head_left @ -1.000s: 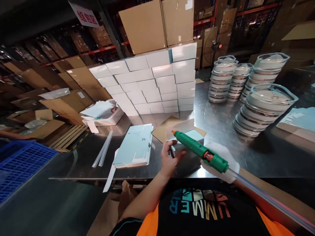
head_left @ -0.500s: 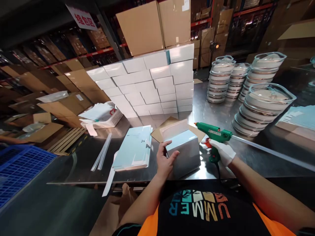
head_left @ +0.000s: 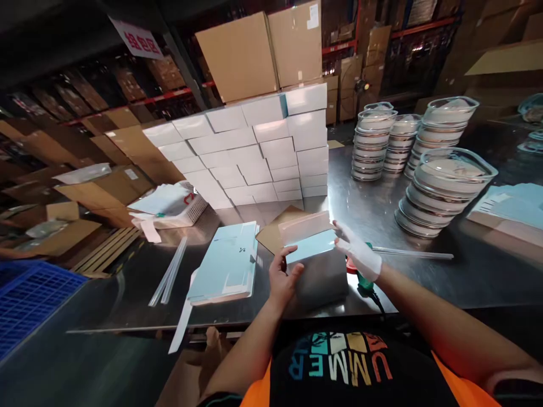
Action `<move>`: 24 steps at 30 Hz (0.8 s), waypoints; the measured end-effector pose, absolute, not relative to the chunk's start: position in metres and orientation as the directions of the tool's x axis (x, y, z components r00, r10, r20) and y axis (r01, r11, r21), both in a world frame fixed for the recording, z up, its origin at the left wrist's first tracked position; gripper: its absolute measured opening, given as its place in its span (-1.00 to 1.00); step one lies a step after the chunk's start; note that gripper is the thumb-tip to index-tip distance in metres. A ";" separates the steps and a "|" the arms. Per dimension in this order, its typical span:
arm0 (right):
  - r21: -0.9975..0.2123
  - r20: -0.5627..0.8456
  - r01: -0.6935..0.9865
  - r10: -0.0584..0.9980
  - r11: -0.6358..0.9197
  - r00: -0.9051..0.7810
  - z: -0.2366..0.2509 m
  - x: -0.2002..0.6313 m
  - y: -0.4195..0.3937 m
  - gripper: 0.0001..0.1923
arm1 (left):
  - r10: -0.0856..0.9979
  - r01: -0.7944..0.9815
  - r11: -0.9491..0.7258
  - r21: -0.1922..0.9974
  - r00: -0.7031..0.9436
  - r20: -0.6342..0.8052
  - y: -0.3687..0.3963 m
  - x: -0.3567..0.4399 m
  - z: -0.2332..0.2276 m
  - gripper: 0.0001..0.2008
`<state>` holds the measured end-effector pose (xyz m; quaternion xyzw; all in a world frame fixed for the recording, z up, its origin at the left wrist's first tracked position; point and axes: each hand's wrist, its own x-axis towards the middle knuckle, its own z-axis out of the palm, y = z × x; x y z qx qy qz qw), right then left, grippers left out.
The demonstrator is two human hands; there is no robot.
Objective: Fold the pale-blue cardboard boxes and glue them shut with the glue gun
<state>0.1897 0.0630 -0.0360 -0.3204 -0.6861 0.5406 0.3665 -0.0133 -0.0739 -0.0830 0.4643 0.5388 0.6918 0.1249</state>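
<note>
A small cardboard box (head_left: 320,277) with a pale blue inside and a raised lid flap stands on the metal table before me. Bare, my left hand (head_left: 283,278) grips its left side, thumb on the near wall and fingers over the top edge. On the other side, my right hand (head_left: 358,254), in a white glove, has its fingers and thumb at the upper right corner by the flap. A green glue gun (head_left: 365,284) lies on the table, partly covered by that hand; its clear glue stick (head_left: 416,253) points right.
White boxes (head_left: 254,152) form a wall at the back. Flat pale-blue box blanks (head_left: 224,263) and loose glue sticks (head_left: 168,274) lie left. Stacked lidded glass containers (head_left: 441,192) stand right. A white basket (head_left: 186,212) sits at the left edge, a blue crate (head_left: 34,299) beyond.
My right hand has let go of the glue gun, now down on the table, and moved left to the box's upper right corner. My left hand stays on the box.
</note>
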 end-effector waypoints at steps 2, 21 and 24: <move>-0.980 0.139 0.037 0.799 0.197 -0.584 -0.032 0.173 0.061 -0.41 | 0.674 0.364 -0.382 0.850 -0.520 0.525 -0.071 -0.013 -0.088 -0.32; -0.854 0.389 -0.026 0.604 0.520 -0.696 -0.076 0.193 0.048 -0.11 | 0.569 0.508 -0.695 0.509 -0.045 0.821 -0.074 -0.046 -0.076 -0.74; -0.950 0.096 0.160 0.738 0.268 -0.668 -0.087 0.190 0.046 0.19 | 0.658 0.536 -0.489 0.688 -0.290 0.694 -0.049 -0.059 -0.090 -0.62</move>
